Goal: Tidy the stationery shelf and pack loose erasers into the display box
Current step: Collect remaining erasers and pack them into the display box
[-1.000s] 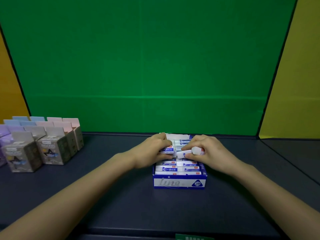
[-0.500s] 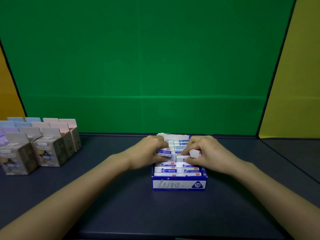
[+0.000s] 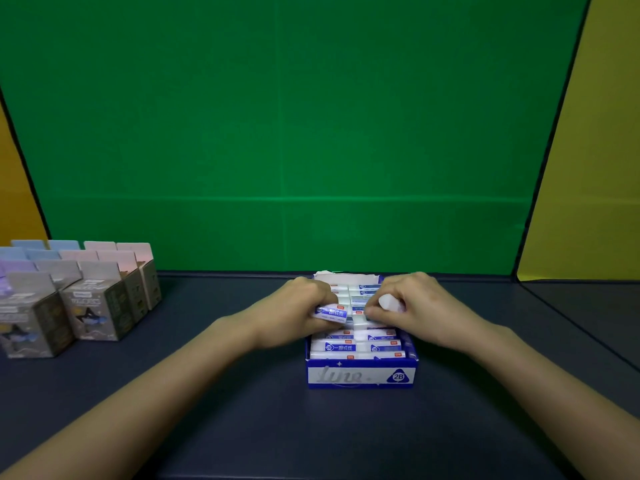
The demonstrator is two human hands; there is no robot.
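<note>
Your left hand (image 3: 294, 311) pinches a sleeved eraser (image 3: 330, 312); your right hand (image 3: 419, 306) grips a white eraser (image 3: 389, 302) in curled fingers. Forcing either into the display box (image 3: 360, 375) could dislodge the packed erasers (image 3: 346, 347).

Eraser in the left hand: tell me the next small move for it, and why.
Probably press the eraser down into the left row of the box. The left hand pinches it just above the packed erasers there; the right hand holds a second eraser over the right row. Whether a slot is free beneath is hidden.
</note>
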